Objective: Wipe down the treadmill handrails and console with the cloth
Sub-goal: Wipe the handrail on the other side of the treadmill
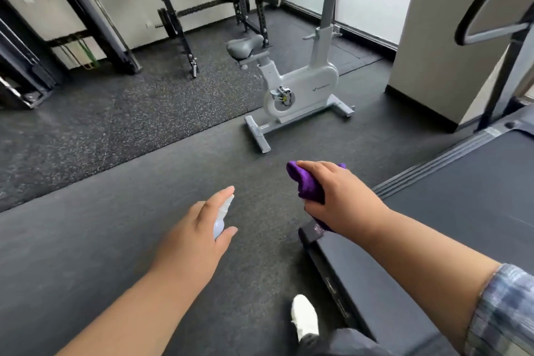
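Head view looks down at a dark rubber gym floor with both arms stretched forward. Right hand grips a bunched purple cloth, fingers curled over it, held in the air just above the rear corner of the treadmill. Left hand wraps a small pale spray bottle, forefinger laid along its nozzle, thumb against its side. The treadmill's belt runs along the right side, and one curved handrail rises at the upper right edge, well apart from the cloth; the console cannot be seen. A white exercise bike stands beyond the hands, with black racks by the far wall. A white shoe shows at the bottom beside the treadmill edge.
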